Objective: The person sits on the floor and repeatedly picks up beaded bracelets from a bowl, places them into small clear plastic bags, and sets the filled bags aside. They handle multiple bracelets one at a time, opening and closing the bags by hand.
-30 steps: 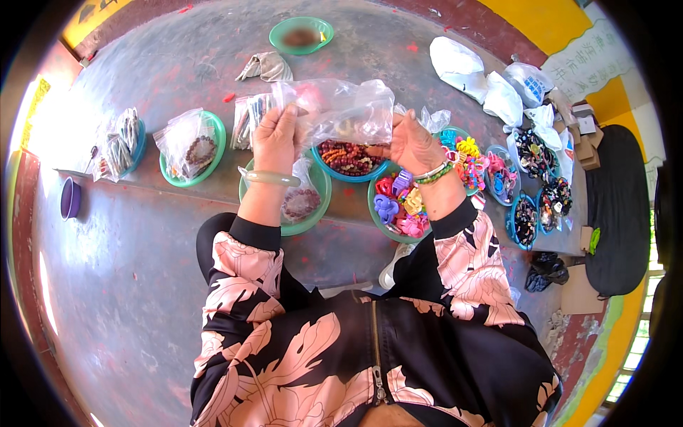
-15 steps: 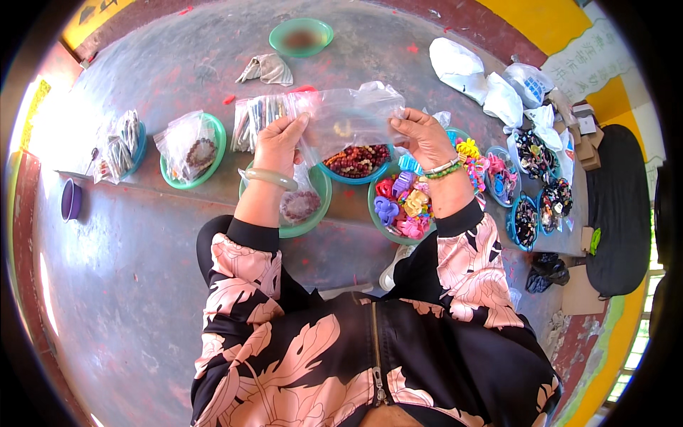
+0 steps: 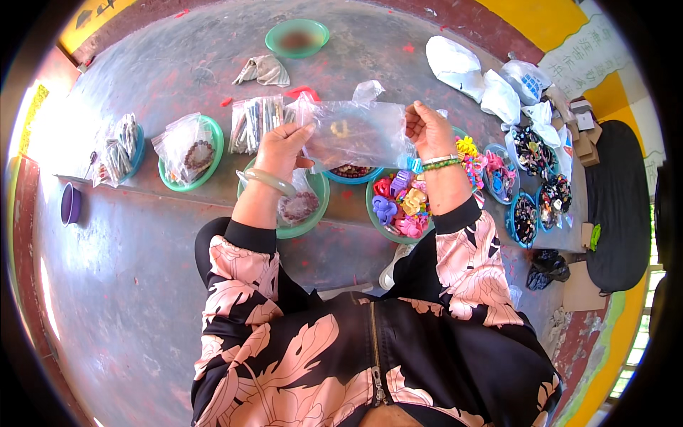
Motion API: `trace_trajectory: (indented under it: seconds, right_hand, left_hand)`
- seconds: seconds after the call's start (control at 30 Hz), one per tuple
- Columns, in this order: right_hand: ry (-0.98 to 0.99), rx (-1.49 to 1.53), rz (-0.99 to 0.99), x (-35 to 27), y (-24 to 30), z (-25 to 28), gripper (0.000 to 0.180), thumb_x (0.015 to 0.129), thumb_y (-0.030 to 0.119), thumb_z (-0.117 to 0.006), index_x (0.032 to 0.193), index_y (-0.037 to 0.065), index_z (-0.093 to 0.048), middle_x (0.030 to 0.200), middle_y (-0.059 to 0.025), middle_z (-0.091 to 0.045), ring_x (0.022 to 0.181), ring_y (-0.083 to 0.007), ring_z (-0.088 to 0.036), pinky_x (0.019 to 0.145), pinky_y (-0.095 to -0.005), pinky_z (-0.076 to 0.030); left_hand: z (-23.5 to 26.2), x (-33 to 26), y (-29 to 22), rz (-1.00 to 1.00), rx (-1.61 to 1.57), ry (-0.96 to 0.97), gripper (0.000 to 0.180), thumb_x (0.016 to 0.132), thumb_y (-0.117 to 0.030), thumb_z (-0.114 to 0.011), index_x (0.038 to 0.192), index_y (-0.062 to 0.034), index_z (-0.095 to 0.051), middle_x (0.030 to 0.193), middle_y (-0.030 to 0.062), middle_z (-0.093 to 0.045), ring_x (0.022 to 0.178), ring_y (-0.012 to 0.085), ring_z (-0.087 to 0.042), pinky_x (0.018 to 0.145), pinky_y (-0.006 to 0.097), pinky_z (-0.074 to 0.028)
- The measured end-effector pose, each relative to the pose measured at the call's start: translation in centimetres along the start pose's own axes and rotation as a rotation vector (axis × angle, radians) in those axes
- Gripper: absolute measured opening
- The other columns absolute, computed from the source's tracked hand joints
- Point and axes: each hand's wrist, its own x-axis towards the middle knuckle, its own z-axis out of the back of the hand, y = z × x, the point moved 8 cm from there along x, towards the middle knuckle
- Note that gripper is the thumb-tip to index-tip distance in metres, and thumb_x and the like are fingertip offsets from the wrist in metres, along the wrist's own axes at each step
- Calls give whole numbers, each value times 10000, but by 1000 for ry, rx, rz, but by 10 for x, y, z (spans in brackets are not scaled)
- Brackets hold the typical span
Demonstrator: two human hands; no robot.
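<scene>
A clear plastic zip bag (image 3: 370,146) is stretched flat in front of me, over the middle basins. A pale yellow beaded bracelet (image 3: 340,129) shows inside or through it. My left hand (image 3: 283,146) pinches the bag's left end between thumb and fingers. At its right edge is my right hand (image 3: 430,134), fingers raised and apart, fingertips beside the plastic. Below the bag, a blue basin (image 3: 353,178) of dark red beads is mostly covered. Near my right wrist stands a basin of colourful hair clips (image 3: 402,203); near my left wrist, a green basin (image 3: 313,213) holds a bagged bracelet.
Bundled packets of sticks (image 3: 256,121) lie beyond my left hand. Further left are a green basin (image 3: 218,153) with a bagged bracelet and a purple cup (image 3: 70,204). White bags (image 3: 455,67), blue baskets (image 3: 525,220) and boxes (image 3: 587,146) fill the right side.
The bag has been spread flatter and lowered slightly, now covering more of the red beads. My right hand has shifted right, its fingers lifting from their pinch on the bag.
</scene>
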Motion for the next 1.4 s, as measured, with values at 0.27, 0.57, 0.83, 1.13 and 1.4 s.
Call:
trace_trajectory:
  seconds: [0.27, 0.57, 0.83, 1.13, 1.4]
  right_hand:
    - [25, -225, 259, -29, 26, -38, 174, 831, 205, -564, 822, 37, -607, 692, -48, -603, 585, -116, -568, 520, -224, -432]
    - [440, -428, 132, -66, -36, -115, 144, 793, 72, -612, 911, -2, -575, 807, -19, -603, 716, -75, -579, 622, -215, -471]
    - [422, -387, 135, -52, -45, -103, 192, 772, 111, -657, 900, -6, -573, 826, -20, -597, 749, -77, -563, 656, -211, -464]
    - [419, -445, 131, -51, -50, -101, 207, 735, 115, -694, 869, -4, -591, 792, -11, -597, 726, -74, -558, 641, -207, -458]
    - [350, -376, 34, -46, -58, -90, 157, 772, 119, -640, 866, -4, -619, 750, -9, -606, 656, -55, -547, 590, -191, -442]
  left_hand:
    - [2, 2, 1, -1, 84, -23, 153, 816, -197, -590, 783, -48, -592, 658, 9, -565, 464, 62, -450, 396, 179, -331]
    - [-16, 0, 18, 63, 60, 63, 162, 816, -206, -597, 839, -46, -615, 690, -2, -566, 542, 51, -462, 462, 179, -334]
    - [-33, -5, 10, 75, -265, 200, 139, 831, -129, -563, 896, -7, -569, 764, 45, -603, 701, 120, -590, 609, 213, -482]
    - [-28, -2, 17, 62, -189, 188, 79, 827, -53, -551, 886, -1, -552, 816, 69, -604, 716, 132, -598, 638, 219, -511]
    - [-27, 0, 20, 45, -154, 202, 94, 810, -49, -553, 868, 25, -548, 844, 82, -586, 770, 152, -594, 691, 253, -507]
